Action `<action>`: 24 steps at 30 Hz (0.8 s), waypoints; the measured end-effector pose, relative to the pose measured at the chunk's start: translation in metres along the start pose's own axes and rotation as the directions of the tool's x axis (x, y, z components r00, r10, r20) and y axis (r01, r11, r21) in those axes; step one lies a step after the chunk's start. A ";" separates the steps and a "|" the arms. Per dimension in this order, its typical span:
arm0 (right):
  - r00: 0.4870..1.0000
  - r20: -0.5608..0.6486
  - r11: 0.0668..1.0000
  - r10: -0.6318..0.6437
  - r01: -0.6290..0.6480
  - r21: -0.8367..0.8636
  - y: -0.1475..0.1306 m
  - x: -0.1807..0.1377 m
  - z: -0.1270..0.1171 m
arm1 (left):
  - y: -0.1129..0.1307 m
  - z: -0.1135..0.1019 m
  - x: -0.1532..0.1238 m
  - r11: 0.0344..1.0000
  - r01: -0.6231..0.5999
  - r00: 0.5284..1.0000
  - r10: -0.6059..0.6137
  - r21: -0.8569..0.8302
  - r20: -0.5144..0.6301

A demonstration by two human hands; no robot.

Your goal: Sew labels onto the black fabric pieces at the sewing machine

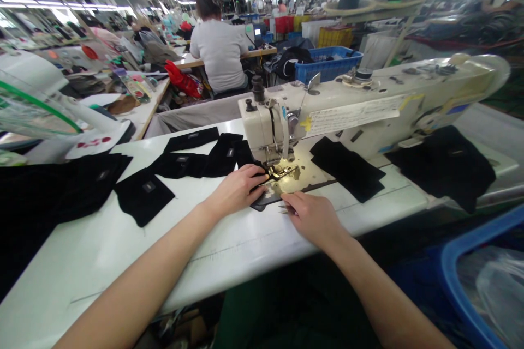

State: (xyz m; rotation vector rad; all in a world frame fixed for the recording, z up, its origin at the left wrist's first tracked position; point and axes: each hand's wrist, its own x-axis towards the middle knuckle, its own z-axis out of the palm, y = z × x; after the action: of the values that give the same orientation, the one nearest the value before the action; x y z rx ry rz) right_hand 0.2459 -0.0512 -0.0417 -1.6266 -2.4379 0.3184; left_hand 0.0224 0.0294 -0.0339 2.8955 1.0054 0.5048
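Black cloth pieces point(144, 196) lay in a row on the white table point(102, 251), well to the left. The left hand point(237, 191) lay flat, fingers loose, beside the presser foot point(282, 172) of the sewing machine point(368, 109). The right hand point(313, 218) rested near it, touching small metal snips point(284, 208); I could not tell its grip.
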 end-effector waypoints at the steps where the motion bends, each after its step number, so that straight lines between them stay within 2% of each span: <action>1: 1.000 -0.004 1.000 -0.001 0.001 0.001 0.000 -0.001 0.000 | -0.001 0.000 0.001 1.000 0.000 1.000 0.000 0.002 -0.002; 13: 0.996 -0.087 1.000 -0.008 0.006 -0.015 0.003 -0.004 0.011 | -0.007 0.003 0.004 0.999 0.035 0.999 -0.035 0.035 -0.003; 24: 0.961 -0.266 0.997 -0.071 0.068 -0.021 0.007 -0.007 0.024 | -0.002 0.010 -0.006 0.997 0.072 0.994 -0.074 -0.021 -0.086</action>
State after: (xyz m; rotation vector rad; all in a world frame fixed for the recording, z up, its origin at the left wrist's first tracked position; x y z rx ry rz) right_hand 0.2479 -0.0567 -0.0674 -1.4761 -2.2892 0.0685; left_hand 0.0200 0.0284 -0.0455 2.8317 1.1071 0.6364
